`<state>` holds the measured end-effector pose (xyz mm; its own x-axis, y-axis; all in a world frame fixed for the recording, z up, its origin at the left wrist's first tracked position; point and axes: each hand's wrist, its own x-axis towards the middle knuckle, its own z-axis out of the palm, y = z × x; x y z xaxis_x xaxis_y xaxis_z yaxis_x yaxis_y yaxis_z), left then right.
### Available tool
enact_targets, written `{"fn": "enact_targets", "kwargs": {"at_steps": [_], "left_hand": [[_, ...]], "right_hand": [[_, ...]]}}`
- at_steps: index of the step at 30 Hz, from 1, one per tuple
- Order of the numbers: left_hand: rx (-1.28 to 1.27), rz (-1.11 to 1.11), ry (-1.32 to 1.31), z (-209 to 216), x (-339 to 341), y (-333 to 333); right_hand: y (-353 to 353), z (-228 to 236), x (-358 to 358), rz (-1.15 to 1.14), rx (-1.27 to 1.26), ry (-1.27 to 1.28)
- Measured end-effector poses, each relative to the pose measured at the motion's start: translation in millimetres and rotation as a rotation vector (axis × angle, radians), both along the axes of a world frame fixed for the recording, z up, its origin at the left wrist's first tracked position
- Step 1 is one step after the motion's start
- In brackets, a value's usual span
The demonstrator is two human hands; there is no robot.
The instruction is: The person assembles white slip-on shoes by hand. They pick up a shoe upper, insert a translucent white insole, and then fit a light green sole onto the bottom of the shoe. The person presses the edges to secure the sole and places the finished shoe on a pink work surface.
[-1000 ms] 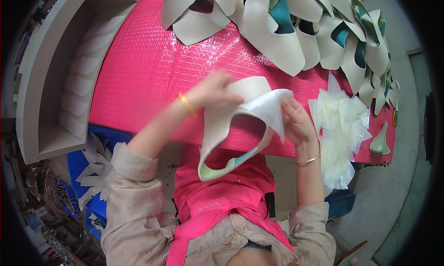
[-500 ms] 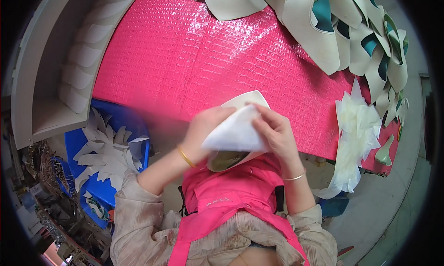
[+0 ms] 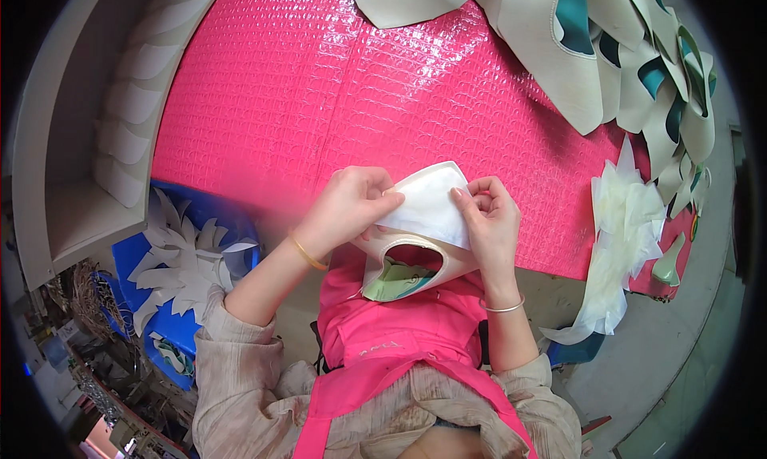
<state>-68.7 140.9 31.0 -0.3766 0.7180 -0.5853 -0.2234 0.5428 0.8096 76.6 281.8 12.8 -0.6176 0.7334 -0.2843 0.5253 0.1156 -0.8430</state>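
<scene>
Nearest, a pink apron [image 3: 399, 331] covers the person's front, and just past it the cream shoe upper [image 3: 457, 259] is held up at the near edge of the bench [image 3: 264, 99], its oval opening toward the body and some green lining [image 3: 399, 282] showing inside. A white patch [image 3: 427, 211] lies over the broad far end of the upper. The left hand [image 3: 355, 199] grips the patch's left edge between thumb and forefinger; the right hand [image 3: 491, 219] pinches its right edge the same way (whether the hidden fingers also clasp the upper beneath, I cannot tell).

Both pieces look light: the patch thin and limp, likely to crease, the upper thicker and bendy, floppiest around the opening. Edges seem the best hold, with thumbs on top and fingers supporting from below; the narrow band beside the opening would probably stretch if tugged.

Farther out on the left, a blue bin [image 3: 177, 327] holds white cut pieces [image 3: 180, 267], beside a grey open box [image 3: 104, 223]. Thin translucent sheets [image 3: 623, 219] overhang the bench's right side, and a pile of uppers [image 3: 543, 51] crowds its far right.
</scene>
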Motion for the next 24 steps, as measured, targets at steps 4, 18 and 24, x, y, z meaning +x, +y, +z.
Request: {"fn": "enact_targets", "kwargs": {"at_steps": [4,18,24], "left_hand": [[-0.007,0.02,0.06,-4.4,2.3,1.7],[0.327,-0.425,1.268,-24.0,46.9,13.6],[0.399,-0.565,1.123,-19.1,22.2,-17.9]], "right_hand": [[1.9,0.8,-4.1,0.035,0.032,-0.037],[-11.1,28.0,60.5,0.256,0.509,-0.197],[-31.6,5.3,41.7,0.688,0.782,-0.183]]}}
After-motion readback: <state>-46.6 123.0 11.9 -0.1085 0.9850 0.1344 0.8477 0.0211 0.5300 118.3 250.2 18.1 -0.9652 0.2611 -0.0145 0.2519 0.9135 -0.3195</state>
